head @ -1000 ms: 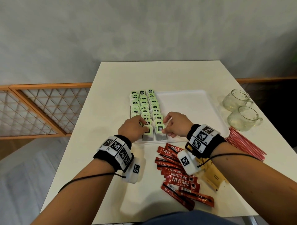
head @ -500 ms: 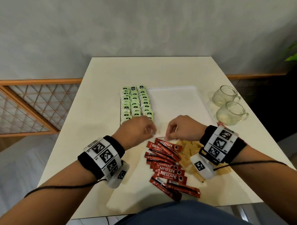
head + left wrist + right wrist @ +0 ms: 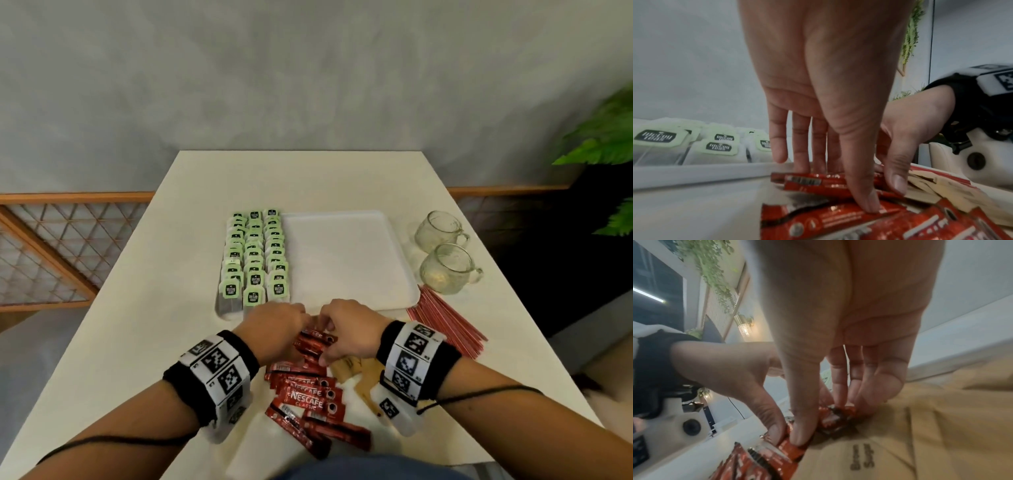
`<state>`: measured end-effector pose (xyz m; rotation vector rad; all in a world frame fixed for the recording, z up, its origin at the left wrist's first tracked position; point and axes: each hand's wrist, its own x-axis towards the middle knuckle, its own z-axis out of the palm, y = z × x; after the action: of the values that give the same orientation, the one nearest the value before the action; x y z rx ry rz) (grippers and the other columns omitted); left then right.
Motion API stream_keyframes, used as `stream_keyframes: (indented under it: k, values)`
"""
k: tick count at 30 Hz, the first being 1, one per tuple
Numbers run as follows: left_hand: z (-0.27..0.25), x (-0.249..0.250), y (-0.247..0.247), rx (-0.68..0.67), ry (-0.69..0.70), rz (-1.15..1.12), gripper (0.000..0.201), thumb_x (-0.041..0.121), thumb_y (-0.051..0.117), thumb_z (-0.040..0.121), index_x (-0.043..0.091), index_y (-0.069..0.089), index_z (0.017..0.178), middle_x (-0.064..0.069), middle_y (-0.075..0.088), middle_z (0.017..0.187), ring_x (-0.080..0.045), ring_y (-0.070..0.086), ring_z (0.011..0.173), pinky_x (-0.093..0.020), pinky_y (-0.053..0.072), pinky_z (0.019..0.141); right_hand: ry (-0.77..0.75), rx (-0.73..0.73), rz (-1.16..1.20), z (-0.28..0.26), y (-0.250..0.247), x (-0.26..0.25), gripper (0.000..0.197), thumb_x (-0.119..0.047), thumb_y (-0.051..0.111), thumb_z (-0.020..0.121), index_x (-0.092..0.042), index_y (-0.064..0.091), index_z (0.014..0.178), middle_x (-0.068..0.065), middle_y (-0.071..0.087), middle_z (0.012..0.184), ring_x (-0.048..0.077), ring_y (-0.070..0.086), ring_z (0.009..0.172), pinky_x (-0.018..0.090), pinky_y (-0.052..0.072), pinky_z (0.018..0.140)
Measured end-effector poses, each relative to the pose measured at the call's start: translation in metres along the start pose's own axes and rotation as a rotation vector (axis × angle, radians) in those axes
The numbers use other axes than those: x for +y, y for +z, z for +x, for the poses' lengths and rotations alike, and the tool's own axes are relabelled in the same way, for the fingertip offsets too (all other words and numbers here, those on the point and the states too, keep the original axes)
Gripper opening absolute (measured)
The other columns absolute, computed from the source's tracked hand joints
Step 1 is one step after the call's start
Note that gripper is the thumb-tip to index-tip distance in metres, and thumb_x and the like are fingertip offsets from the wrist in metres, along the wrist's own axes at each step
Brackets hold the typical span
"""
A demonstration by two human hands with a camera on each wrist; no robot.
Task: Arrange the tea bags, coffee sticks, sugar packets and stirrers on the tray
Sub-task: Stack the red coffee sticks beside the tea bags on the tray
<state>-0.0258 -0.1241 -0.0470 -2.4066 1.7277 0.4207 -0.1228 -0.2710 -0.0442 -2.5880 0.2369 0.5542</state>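
Observation:
Three rows of green-tagged tea bags [image 3: 255, 260] [image 3: 719, 144] fill the left side of the white tray [image 3: 342, 260]. In front of the tray lies a loose pile of red coffee sticks [image 3: 308, 394], with brown sugar packets [image 3: 356, 370] [image 3: 920, 434] to its right. Red stirrers [image 3: 445, 322] fan out at the tray's near right corner. My left hand [image 3: 294, 329] [image 3: 838, 186] and right hand [image 3: 335, 329] [image 3: 826, 420] meet at the far end of the pile. Each pinches the same few coffee sticks [image 3: 813, 183] [image 3: 830, 418] between thumb and fingers, on the table.
Two glass mugs [image 3: 438, 229] [image 3: 448, 270] stand right of the tray. The tray's right two thirds are bare. A plant [image 3: 609, 137] hangs over the far right corner. The table's near edge runs just behind the pile of sticks.
Both hands have drawn back from the nearest tea bags at the tray's front edge. They have come down on the coffee sticks in front of the tray and taken hold of a few.

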Motion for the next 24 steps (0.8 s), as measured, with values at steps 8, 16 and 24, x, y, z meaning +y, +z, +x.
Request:
stream_keyframes:
  k: [8, 16, 24]
  values:
    - [0.009, 0.006, -0.003, 0.007, -0.101, 0.01, 0.038, 0.043, 0.067, 0.085, 0.024, 0.061, 0.118, 0.002, 0.063, 0.109, -0.019, 0.061, 0.103, -0.029, 0.041, 0.071, -0.02, 0.015, -0.027, 0.01, -0.001, 0.006, 0.052, -0.05, 0.082, 0.064, -0.021, 0.066, 0.103, -0.003, 0.067, 0.097, 0.016, 0.061, 0.087, 0.032, 0.052, 0.075]
    - [0.016, 0.003, -0.005, 0.045, 0.001, 0.137, 0.031, 0.036, 0.05, 0.095, 0.016, 0.064, 0.114, -0.005, 0.06, 0.111, -0.025, 0.054, 0.107, -0.037, 0.042, 0.088, -0.03, 0.038, 0.033, 0.014, -0.004, 0.009, 0.028, -0.037, 0.073, 0.082, -0.02, 0.073, 0.104, 0.003, 0.071, 0.09, 0.016, 0.058, 0.077, 0.028, 0.042, 0.066]
    - [0.009, -0.003, -0.013, 0.013, 0.003, -0.17, 0.023, 0.026, 0.04, 0.102, 0.007, 0.042, 0.114, -0.009, 0.062, 0.094, -0.03, 0.056, 0.085, -0.033, 0.036, 0.073, -0.099, 0.14, 0.312, 0.009, -0.022, 0.022, 0.018, -0.035, 0.068, 0.088, -0.019, 0.074, 0.093, -0.003, 0.071, 0.085, 0.014, 0.062, 0.08, 0.03, 0.046, 0.074]
